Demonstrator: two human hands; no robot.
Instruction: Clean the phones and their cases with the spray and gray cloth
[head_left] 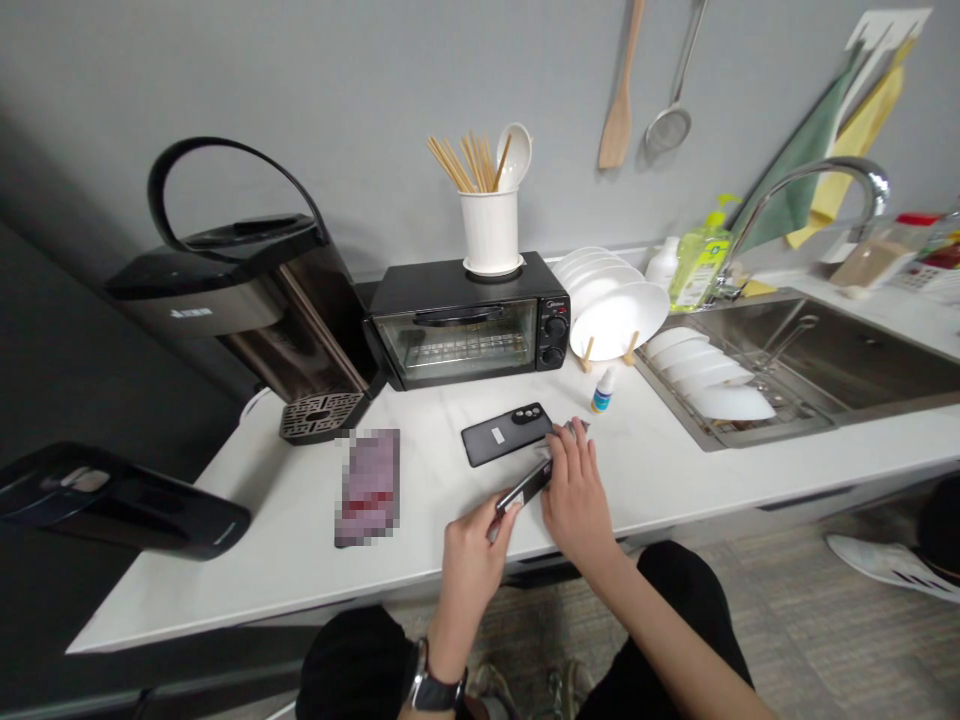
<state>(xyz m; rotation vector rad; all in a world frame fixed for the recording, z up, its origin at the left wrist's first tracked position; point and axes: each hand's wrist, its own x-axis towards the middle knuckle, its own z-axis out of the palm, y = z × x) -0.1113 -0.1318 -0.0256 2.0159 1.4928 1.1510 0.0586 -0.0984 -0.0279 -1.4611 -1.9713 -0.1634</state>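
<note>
My left hand (474,545) is closed round the lower left end of a dark phone-like device (524,487), tilted above the white counter's front part. At the device's other end is my right hand (576,490), its fingers bent together over a small grey piece (579,427) that is mostly hidden; whether it grips this or the device is unclear. Behind my hands lies a dark grey phone or case (504,436) with a camera cluster and a white label. A small bottle (602,391) with a white cap and blue label stands just beyond my right hand.
A blurred purple item (369,485) lies left. Behind stand a water dispenser (262,320), a toaster oven (465,330) with a utensil holder (491,232), and racked plates (619,310). A sink (847,350) with bowls is right; a dark bin-like object (127,500) is at far left.
</note>
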